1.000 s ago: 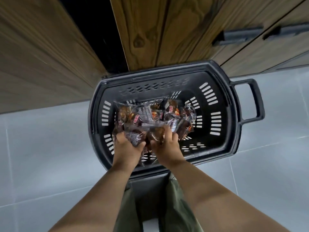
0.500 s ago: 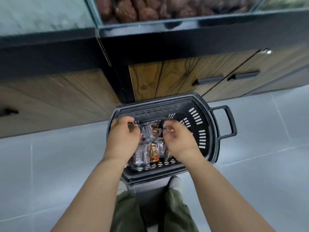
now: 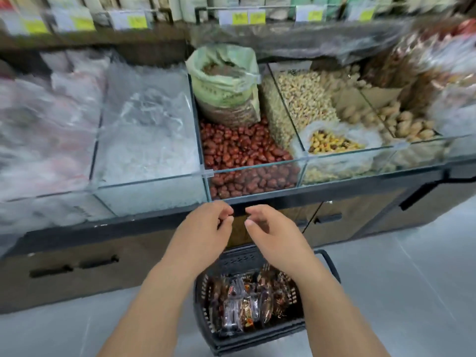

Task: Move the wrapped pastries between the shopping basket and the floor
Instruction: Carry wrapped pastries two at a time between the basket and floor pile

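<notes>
A black plastic shopping basket point(image 3: 206, 323) stands on the grey tiled floor below me. Several wrapped pastries point(image 3: 242, 302) in clear wrappers lie heaped inside it. My left hand point(image 3: 203, 233) and my right hand point(image 3: 273, 235) hover side by side well above the basket, in front of the counter's dark edge. Both hold nothing, their fingers loosely curled. My forearms hide parts of the basket's rim on both sides.
A glass-fronted display counter point(image 3: 231, 194) stands just behind the basket, with bins of red dates point(image 3: 242, 150), peanuts point(image 3: 306, 99) and white bagged goods point(image 3: 144, 140). A green sack point(image 3: 226, 83) sits in the date bin. Wooden cabinet doors with black handles point(image 3: 328, 218) lie below.
Both hands let go of the pastries and rose out of the basket to counter height. The view tilted up from the basket to the display bins.
</notes>
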Available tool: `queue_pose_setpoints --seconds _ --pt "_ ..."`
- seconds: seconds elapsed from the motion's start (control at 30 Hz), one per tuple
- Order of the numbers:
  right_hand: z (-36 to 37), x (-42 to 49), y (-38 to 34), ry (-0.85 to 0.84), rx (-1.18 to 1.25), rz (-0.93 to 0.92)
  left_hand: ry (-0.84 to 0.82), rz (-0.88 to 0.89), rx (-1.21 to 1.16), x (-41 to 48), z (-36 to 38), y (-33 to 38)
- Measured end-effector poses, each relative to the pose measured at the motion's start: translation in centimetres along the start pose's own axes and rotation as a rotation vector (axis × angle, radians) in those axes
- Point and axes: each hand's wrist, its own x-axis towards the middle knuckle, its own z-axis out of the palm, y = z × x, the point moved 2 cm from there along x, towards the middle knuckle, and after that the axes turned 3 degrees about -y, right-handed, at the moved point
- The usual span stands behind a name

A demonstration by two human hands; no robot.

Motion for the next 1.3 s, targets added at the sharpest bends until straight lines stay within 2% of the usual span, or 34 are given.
queue_pose_setpoints --seconds 0.17,0.3,0.43,0.63,0.93,1.3 --pt "-3.5 -3.0 -5.0 0.055 -0.024 -0.099 0.091 0.047 0.025 -2.3 -5.4 4.6" --pt "-6.0 -4.7 -7.5 0.111 0.003 -0.182 0.115 0.019 -0.002 -4.4 -7.8 6.8" --pt "-7.6 -5.6 -9.2 0.089 0.039 -0.247 0.141 -0.043 -0.04 -6.8 -9.1 7.7" --pt "-7.7 -5.2 -13.3 -0.062 0.084 -0.386 0.466 -0.14 -0.102 -10.9 -12.3 8.0" --pt "-1.7 -7.5 -19.9 -0.288 0.095 -0.564 0.715 -0.378 -0.051 -21.1 -16.8 5.0" --pt "11.3 -17.2 -27.8 -0.439 0.025 -0.699 0.753 -0.586 0.047 -38.2 -21.6 -2.0"
